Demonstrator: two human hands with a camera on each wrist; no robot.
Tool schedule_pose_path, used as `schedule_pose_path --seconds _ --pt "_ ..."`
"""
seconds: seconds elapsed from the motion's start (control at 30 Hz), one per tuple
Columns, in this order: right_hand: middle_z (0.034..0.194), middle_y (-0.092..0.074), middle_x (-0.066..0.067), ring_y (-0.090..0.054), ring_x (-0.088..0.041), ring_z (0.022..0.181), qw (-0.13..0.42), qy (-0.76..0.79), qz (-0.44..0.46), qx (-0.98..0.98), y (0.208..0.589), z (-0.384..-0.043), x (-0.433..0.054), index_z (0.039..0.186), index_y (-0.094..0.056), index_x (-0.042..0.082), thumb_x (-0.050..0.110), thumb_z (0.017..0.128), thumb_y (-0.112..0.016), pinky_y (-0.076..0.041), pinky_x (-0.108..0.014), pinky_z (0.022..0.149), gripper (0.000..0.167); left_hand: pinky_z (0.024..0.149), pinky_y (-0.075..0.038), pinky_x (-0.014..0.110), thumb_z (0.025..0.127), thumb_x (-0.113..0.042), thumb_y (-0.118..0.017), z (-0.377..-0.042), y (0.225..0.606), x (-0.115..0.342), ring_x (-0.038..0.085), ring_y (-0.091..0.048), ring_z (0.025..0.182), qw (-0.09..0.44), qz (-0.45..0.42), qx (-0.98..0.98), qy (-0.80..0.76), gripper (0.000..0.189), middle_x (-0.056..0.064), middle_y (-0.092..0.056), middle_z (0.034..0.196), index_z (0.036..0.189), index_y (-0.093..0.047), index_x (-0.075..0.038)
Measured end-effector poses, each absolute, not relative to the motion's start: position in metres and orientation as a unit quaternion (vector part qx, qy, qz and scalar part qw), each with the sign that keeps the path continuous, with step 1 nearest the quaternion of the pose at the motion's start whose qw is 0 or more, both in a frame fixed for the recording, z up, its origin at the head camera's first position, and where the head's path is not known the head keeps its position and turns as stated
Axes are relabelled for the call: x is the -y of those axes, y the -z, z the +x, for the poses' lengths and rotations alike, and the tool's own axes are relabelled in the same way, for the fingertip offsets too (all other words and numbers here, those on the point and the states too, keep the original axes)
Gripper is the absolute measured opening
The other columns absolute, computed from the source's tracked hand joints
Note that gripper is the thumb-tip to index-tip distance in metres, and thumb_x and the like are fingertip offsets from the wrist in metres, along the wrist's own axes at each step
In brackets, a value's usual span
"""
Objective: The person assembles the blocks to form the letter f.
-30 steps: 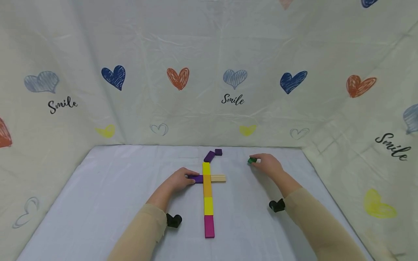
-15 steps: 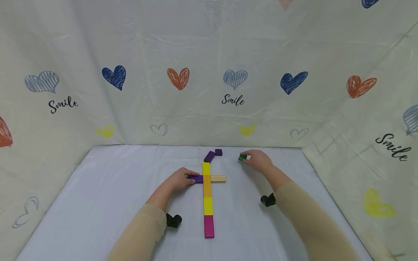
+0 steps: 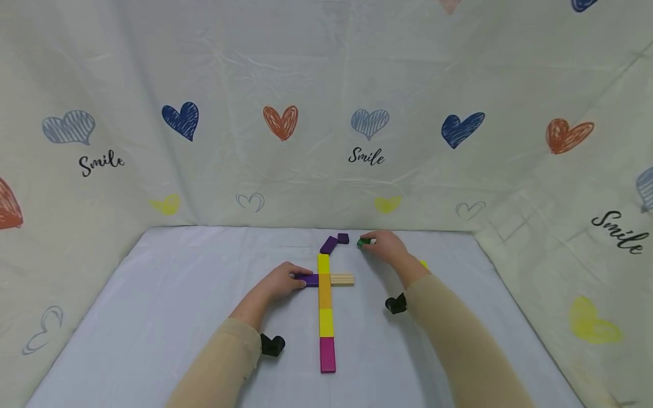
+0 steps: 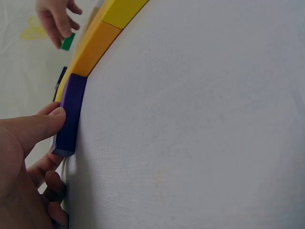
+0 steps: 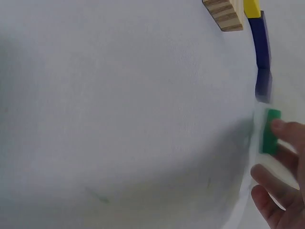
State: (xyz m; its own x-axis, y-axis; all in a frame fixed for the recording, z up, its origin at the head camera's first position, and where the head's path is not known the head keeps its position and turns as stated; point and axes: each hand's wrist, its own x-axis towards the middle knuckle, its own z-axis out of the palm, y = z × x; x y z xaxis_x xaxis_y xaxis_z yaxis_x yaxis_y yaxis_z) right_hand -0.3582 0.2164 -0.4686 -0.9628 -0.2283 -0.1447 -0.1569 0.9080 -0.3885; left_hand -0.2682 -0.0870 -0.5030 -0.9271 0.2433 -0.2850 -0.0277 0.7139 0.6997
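Observation:
My left hand (image 3: 279, 280) pinches a purple block (image 4: 74, 109) between thumb and fingers; it lies flat with one end against the orange block (image 3: 325, 292). The orange block belongs to a straight row with a yellow block (image 3: 323, 263) beyond it, then another yellow block (image 3: 326, 323) and a magenta block (image 3: 327, 355) nearer me. A plain wooden block (image 3: 343, 279) juts from the row's right side. At the far end are a slanted purple block (image 3: 329, 245) and a short purple block (image 3: 343, 238). My right hand (image 3: 386, 247) holds a green block (image 5: 270, 131) just right of the short one.
A white cloth (image 3: 204, 255) covers the table, and a hanging sheet (image 3: 316, 68) printed with hearts rises behind it. Black wrist cameras (image 3: 272, 345) stick out from both cuffs. A bit of yellow (image 3: 424, 264) shows beside the right wrist.
My right hand has carried the green block leftward, close to the short purple block. The bit of yellow by the right wrist has come into sight. The left hand stays in place.

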Motion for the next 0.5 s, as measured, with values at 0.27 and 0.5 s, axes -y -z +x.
schedule_pose_path --seconds 0.27,0.5 --pt "0.134 -0.06 -0.013 -0.05 -0.034 0.127 0.097 0.202 -0.08 -0.971 0.478 -0.364 -0.209 0.132 -0.066 0.014 0.025 0.096 -0.066 -0.038 -0.051 0.108 0.038 0.108 -0.038 0.051 0.096 -0.02 -0.066 -0.269 0.504 0.087 0.028 -0.051 0.12 0.185 0.061 -0.906 -0.375 0.028 0.008 -0.056 0.129 0.122 -0.072 -0.031" --pt "0.134 -0.06 -0.012 -0.052 -0.033 0.122 0.112 0.22 -0.058 -0.967 0.481 -0.368 -0.202 0.133 -0.064 0.014 0.025 0.096 -0.065 -0.039 -0.051 0.107 0.038 0.108 -0.038 0.051 0.096 -0.021 -0.066 -0.27 0.504 0.088 0.028 -0.051 0.12 0.183 0.06 -0.907 -0.374 0.028 0.008 -0.057 0.128 0.122 -0.072 -0.031"
